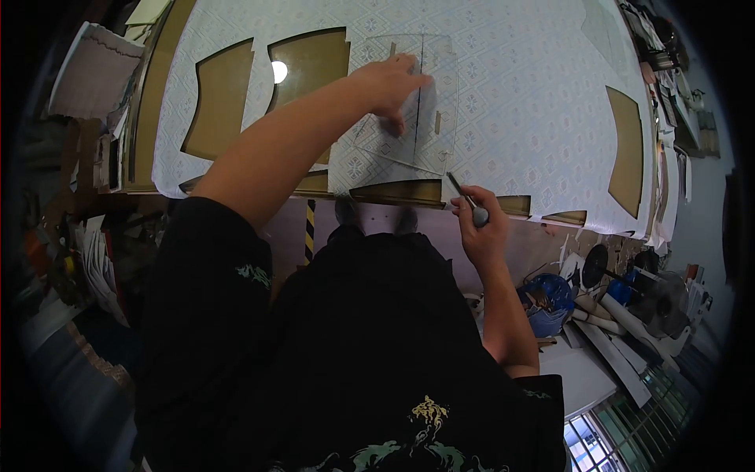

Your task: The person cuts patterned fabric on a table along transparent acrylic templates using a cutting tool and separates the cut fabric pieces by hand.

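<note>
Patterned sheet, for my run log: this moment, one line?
left hand: on clear template | right hand: holds tool near template corner | sheet: cutouts

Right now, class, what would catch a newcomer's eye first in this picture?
The dark cut-outs in the pale patterned sheet, the largest towards its left. Next, the left hand spread over a clear template near the sheet's middle, and the right hand holding a slim tool at the near edge.

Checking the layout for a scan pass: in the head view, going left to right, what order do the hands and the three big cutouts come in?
Leftmost cutout → second cutout → left hand → right hand, gripping a slim tool → far-right cutout.
</note>
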